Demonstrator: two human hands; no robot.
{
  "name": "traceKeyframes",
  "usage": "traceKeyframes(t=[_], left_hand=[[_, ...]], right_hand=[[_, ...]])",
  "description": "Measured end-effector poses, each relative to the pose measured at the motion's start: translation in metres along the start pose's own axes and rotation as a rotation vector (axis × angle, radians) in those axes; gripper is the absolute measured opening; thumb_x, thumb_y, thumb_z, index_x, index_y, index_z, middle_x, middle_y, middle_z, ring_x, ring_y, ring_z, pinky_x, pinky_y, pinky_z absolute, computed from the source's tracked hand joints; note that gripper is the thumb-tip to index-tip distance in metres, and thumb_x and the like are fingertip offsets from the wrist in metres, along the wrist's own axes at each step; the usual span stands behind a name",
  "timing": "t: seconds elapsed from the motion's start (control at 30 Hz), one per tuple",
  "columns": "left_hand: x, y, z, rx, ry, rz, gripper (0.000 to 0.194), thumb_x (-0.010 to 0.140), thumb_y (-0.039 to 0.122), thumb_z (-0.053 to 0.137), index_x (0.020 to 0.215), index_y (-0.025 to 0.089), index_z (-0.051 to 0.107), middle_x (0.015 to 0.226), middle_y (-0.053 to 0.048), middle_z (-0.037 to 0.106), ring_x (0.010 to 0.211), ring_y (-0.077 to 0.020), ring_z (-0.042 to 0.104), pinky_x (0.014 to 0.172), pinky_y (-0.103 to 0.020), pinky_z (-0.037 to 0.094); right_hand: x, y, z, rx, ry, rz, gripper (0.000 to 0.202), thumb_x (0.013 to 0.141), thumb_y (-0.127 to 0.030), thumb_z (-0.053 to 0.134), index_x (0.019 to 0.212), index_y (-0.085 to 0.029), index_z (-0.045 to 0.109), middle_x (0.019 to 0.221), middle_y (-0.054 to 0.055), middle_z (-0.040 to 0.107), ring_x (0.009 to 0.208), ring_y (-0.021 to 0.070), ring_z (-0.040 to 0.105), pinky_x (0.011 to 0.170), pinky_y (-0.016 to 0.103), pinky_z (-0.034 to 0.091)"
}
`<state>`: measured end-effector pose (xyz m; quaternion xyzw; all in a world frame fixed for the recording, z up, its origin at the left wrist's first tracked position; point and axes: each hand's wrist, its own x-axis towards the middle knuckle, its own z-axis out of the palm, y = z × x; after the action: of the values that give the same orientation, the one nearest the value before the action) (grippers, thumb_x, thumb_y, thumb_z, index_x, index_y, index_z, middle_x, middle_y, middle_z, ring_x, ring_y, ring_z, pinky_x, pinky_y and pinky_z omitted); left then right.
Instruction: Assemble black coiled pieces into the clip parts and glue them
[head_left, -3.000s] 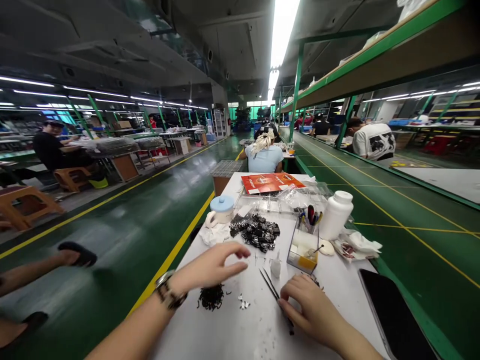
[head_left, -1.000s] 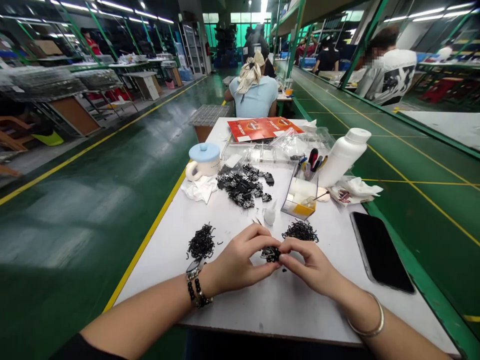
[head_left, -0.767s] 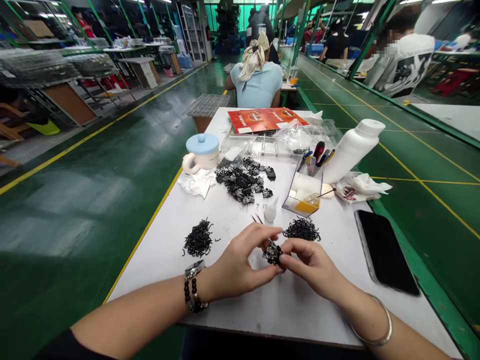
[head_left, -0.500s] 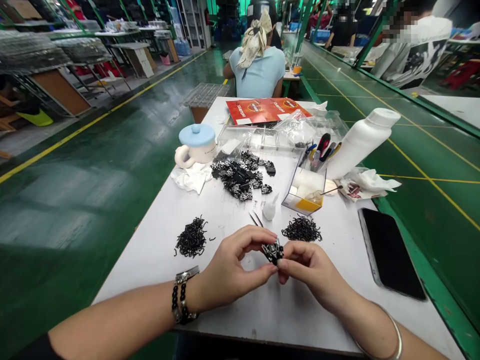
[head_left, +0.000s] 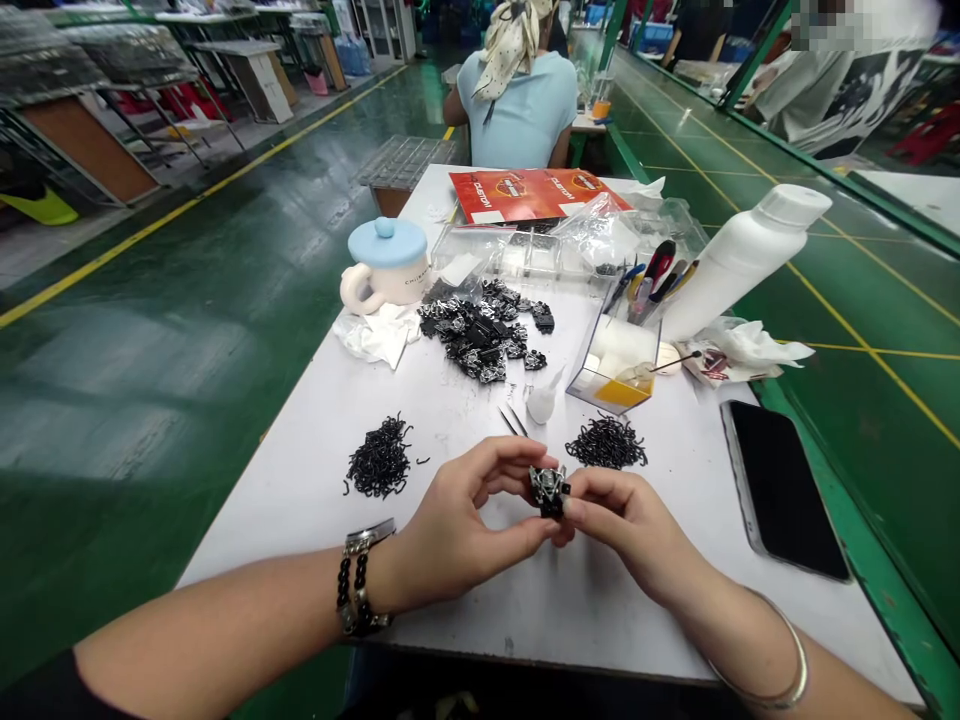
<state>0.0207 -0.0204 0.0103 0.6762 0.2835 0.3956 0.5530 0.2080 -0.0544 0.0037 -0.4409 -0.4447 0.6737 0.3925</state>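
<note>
Between my two hands, above the front of the white table (head_left: 300, 590), is a small black-and-silver model engine part (head_left: 548, 490). My left hand (head_left: 457, 530) grips it from the left between fingertips and thumb. From the right, my right hand (head_left: 630, 520) pinches its side with thumb and forefinger; whether a tiny piece is also in that pinch I cannot tell. A pile of small bent black tubes (head_left: 379, 458) lies left of my hands, and a second black pile (head_left: 606, 442) lies just beyond my right hand. Tweezers (head_left: 513, 420) rest behind my left fingers.
A heap of black-and-silver parts (head_left: 487, 330) lies mid-table, near a small white dropper bottle (head_left: 541, 403). Around it stand a lidded mug (head_left: 390, 265), a clear tool box (head_left: 615, 365) and a leaning white bottle (head_left: 750, 260). A phone (head_left: 784, 490) lies right. A person (head_left: 517, 105) sits ahead.
The part has turned in my fingers, so its silver face shows more toward me. Both hands stay closed on it. The whole view has tilted slightly downward.
</note>
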Motion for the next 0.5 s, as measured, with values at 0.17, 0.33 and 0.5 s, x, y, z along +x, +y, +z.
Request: traceKeyframes(t=[0.17, 0.33, 0.5], left_hand=[[-0.0043, -0.001, 0.001, -0.072, -0.056, -0.01, 0.041, 0.076, 0.008, 0.067, 0.11, 0.019, 0.05, 0.106, -0.006, 0.063, 0.099, -0.0138, 0.062, 0.088, -0.022, 0.053], [-0.0065, -0.0046, 0.0007, 0.186, 0.025, 0.193, 0.036, 0.072, 0.007, 0.069, 0.101, 0.019, 0.05, 0.105, -0.007, 0.06, 0.098, -0.0162, 0.059, 0.085, -0.029, 0.052], [-0.0045, -0.0056, 0.0009, 0.279, 0.01, 0.274, 0.041, 0.069, 0.011, 0.072, 0.101, 0.02, 0.048, 0.092, -0.004, 0.052, 0.082, -0.0146, 0.053, 0.069, -0.028, 0.052]], right_hand=[[0.0012, 0.0008, -0.0091, -0.037, 0.1, -0.075, 0.022, 0.082, -0.042, 0.063, 0.082, -0.019, 0.064, 0.067, 0.001, 0.063, 0.065, 0.0113, 0.057, 0.062, 0.022, 0.047], [0.002, 0.0021, -0.0062, -0.121, 0.03, -0.037, 0.023, 0.075, -0.04, 0.071, 0.081, -0.018, 0.065, 0.073, 0.003, 0.062, 0.068, 0.0134, 0.055, 0.064, 0.025, 0.045], [0.0024, 0.003, -0.0012, -0.157, 0.082, -0.039, 0.022, 0.078, -0.039, 0.068, 0.082, -0.018, 0.066, 0.074, 0.003, 0.06, 0.07, 0.0139, 0.054, 0.065, 0.026, 0.044]])
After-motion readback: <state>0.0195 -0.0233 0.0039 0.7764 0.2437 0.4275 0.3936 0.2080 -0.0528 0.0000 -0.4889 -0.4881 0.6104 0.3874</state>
